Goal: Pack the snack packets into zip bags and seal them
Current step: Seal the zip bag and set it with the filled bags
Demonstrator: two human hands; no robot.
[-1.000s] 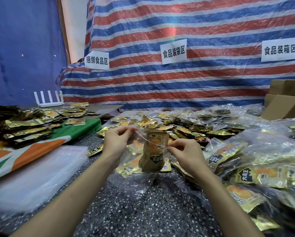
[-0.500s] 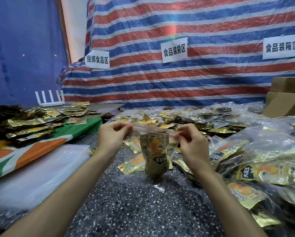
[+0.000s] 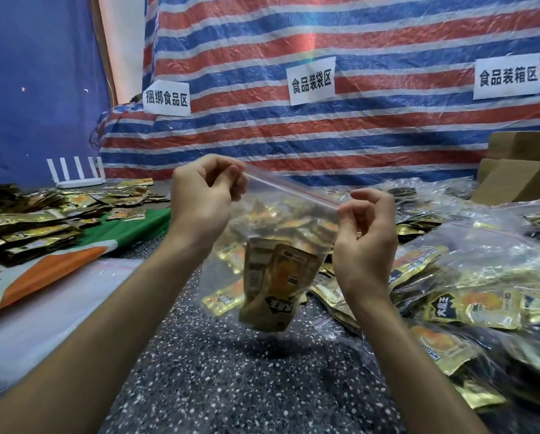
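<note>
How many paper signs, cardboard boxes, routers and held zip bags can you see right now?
paper signs: 3
cardboard boxes: 2
router: 1
zip bag, held: 1
Total: 7

Clear glossy plastic zip bag [image 3: 281,214] holds shiny gold foil snack packets [image 3: 275,286].

Before you: clear bag [image 3: 293,198], red-lined; gold-and-orange packets [image 3: 278,286] inside. Upper frame: red-blue-white striped tarp [image 3: 356,136]. Lower frame: black, white-speckled table [image 3: 231,371].
</note>
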